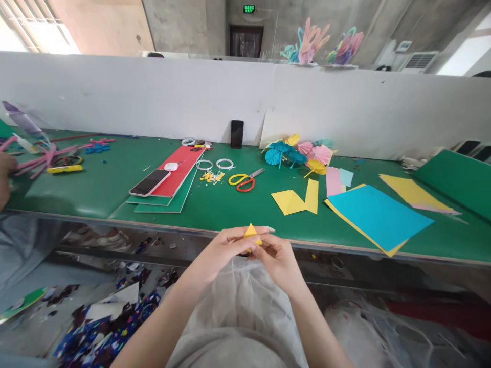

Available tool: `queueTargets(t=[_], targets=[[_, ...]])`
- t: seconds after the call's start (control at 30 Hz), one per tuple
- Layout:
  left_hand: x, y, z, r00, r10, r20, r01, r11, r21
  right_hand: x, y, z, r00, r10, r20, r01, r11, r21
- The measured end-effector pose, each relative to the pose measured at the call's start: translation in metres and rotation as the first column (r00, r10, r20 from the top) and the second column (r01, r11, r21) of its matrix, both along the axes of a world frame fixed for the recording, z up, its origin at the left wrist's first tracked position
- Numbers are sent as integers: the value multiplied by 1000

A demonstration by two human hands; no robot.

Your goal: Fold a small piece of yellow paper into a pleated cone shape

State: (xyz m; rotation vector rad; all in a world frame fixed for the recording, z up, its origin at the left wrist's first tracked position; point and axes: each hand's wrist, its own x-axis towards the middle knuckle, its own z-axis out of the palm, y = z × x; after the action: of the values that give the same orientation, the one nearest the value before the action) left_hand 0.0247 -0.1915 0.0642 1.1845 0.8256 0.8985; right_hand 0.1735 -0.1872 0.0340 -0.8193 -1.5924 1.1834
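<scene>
A small folded piece of yellow paper [250, 231] is pinched between my two hands, in front of the table edge and above my lap. My left hand [229, 243] closes on its left side, thumb across the front. From the right, my right hand [275, 250] grips the same paper with thumb and fingers. The fingers hide part of its lower half. On the table beyond lie scissors [246, 180] with a yellow and a red handle, a cut yellow paper piece [288, 202] and a yellow strip [312, 196].
Small paper umbrellas [299, 156] cluster at the back, beside an upright black phone [237, 134]. Blue paper sheets [379, 214] lie right. Left are red and green boards [174, 171] with a phone [150, 182], tape rings [224, 163] and yellow scraps [211, 177]. Another person's hand [5, 179] shows far left.
</scene>
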Motion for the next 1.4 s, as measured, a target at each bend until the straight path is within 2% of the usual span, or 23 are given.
queueTargets(t=[0.03,0.07,0.13,0.17,0.23,0.37,0.4,0.43,0.5,0.57,0.6,0.67,0.77,1.0,1.17,1.3,1.4], targets=[[-1,1,2,1000,-23,-21,24,998,63,2,1,0,995,-70,67,60,989,138],[-3,2,4,998,-31,-51,38,990,139,4,2,1,984,-139,113,101,951,292],[-6,2,8,991,15,-131,25,954,299,9,3,5,963,-230,141,115,823,556],[-8,1,9,983,65,-173,3,931,365,12,3,7,959,-247,138,104,762,639],[-12,-3,11,962,159,-222,-41,888,457,17,5,11,957,-265,121,100,690,717],[-14,-13,9,915,302,-269,-91,802,590,24,7,17,953,-294,68,150,658,738],[-14,-15,9,900,337,-275,-84,755,651,24,7,17,953,-298,56,160,650,743],[-14,-16,8,885,372,-280,-57,683,728,25,7,17,954,-295,47,161,642,750],[-14,-16,8,855,432,-288,53,479,876,24,6,18,962,-272,39,147,628,764],[-15,-15,9,823,486,-295,168,288,943,24,5,18,967,-252,35,133,618,775],[-16,-15,9,807,510,-298,204,233,951,23,4,19,967,-254,34,134,614,778],[-17,-15,9,794,533,-293,224,191,956,23,2,19,965,-262,31,141,608,781],[-17,-16,7,813,503,-295,214,213,953,22,1,20,965,-260,45,136,635,761],[-15,-11,-4,869,361,-338,185,397,899,17,3,22,970,-189,155,34,730,683],[-12,-10,-8,899,275,-340,179,478,860,20,4,19,959,-185,213,16,790,613],[-7,-8,-8,910,265,-320,151,507,849,22,3,18,963,-131,237,-18,841,541],[-9,-9,-4,928,281,-245,73,507,859,22,3,18,972,-38,230,-79,874,480]])
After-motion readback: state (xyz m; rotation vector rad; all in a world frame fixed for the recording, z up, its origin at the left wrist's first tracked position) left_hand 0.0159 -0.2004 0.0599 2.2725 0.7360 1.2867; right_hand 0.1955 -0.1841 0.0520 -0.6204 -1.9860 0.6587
